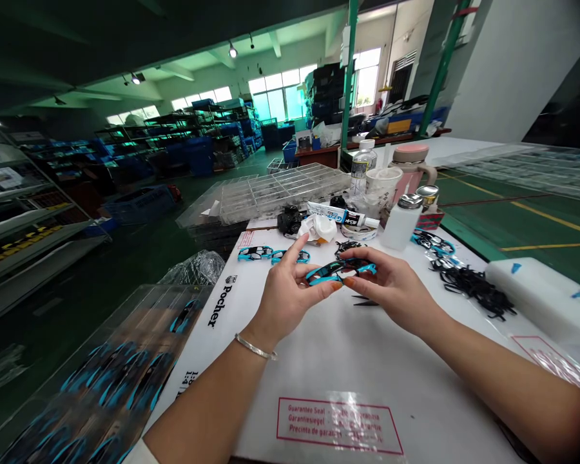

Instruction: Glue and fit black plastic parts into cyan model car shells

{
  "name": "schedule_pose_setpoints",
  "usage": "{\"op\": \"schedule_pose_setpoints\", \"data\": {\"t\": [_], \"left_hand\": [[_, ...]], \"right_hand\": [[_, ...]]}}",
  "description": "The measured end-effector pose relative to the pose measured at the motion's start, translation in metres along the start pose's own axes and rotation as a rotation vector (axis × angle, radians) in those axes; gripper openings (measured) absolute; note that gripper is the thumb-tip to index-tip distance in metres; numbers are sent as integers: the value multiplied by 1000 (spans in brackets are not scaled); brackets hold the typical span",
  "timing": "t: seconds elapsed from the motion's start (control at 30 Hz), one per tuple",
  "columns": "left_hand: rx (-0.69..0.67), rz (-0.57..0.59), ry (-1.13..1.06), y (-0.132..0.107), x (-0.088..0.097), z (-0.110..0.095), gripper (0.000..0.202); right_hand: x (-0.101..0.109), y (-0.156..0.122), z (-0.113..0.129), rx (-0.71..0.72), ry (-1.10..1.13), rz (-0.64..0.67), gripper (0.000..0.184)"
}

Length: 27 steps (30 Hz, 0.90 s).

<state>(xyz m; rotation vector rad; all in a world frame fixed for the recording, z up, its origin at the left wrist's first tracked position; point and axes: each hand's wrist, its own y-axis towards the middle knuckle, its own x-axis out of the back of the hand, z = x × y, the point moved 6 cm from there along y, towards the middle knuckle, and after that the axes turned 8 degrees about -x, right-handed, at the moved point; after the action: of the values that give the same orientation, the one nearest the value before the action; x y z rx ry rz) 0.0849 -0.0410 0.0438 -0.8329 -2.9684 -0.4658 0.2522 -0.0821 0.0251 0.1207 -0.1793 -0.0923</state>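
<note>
Between both hands, above the white work surface (314, 361), is a blue and black model car body shell (341, 270) with window-like openings. My left hand (287, 293) pinches its left end between thumb and fingers. My right hand (391, 283) grips the right end, its thumb at the lower edge near the other thumb. Dark pointed tips, perhaps of tweezers or scissors (365, 301), show below my right hand, the remainder hidden. Behind my left hand lie similar blue and black shells (255, 252), partly covered by its fingers.
Trays of more shells (125, 374) stand at the left. Behind the hands are crumpled tissue (318, 227), a glue tube (341, 214), a white bottle (402, 222) and a pink mug (410, 167). Black strip-like parts (473, 287) and a white foam block (544, 293) lie at right.
</note>
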Motion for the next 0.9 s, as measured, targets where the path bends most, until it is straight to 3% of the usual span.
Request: {"op": "schedule_pose_setpoints", "data": {"t": [0.4,0.9], "left_hand": [[-100,-26,-36,-7,-3,-8,93],[-160,-17,105,-7,-2,-13,89]], "right_hand": [[3,-3,11,206,-19,-26,38],[2,-4,15,360,-133,-43,36]]}}
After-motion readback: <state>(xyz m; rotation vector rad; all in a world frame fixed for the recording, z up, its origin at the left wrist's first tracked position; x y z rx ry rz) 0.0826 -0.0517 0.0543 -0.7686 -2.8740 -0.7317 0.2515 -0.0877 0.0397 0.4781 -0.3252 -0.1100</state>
